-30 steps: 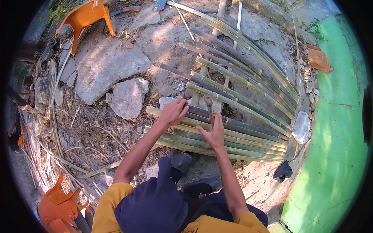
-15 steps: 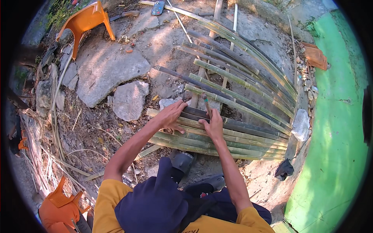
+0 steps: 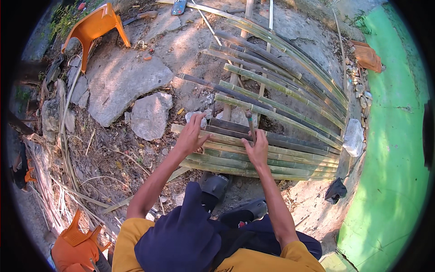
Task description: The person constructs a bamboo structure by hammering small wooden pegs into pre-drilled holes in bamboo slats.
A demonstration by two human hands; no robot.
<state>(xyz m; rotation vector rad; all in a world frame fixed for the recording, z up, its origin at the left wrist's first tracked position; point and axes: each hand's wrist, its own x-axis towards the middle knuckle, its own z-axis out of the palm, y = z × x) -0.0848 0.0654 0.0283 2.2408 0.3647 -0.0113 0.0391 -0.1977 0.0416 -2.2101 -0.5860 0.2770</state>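
Note:
My left hand (image 3: 192, 136) lies over the left end of a pale split-bamboo slat (image 3: 231, 139), its fingers stretched and thumb apart. In my right hand (image 3: 257, 147) is a slim-handled hammer (image 3: 250, 123), held nearly upright above the slats; its head is small and partly hard to make out. Just beyond the pale slat runs a dark bamboo slat (image 3: 229, 126). Nearer to me, several green bamboo slats (image 3: 217, 163) lie close side by side.
More bamboo slats (image 3: 276, 88) fan out beyond, across wooden crosspieces (image 3: 234, 86). A white stone block (image 3: 353, 138) sits by their right ends. Broken concrete slabs (image 3: 152, 115) and an orange chair (image 3: 97, 29) are at left; a phone (image 3: 178, 7) lies far off. Green-painted floor (image 3: 385, 149) borders the right.
My left hand has shifted left along the pale slat, with its thumb now up on it. My right hand and the hammer have moved slightly right and nearer.

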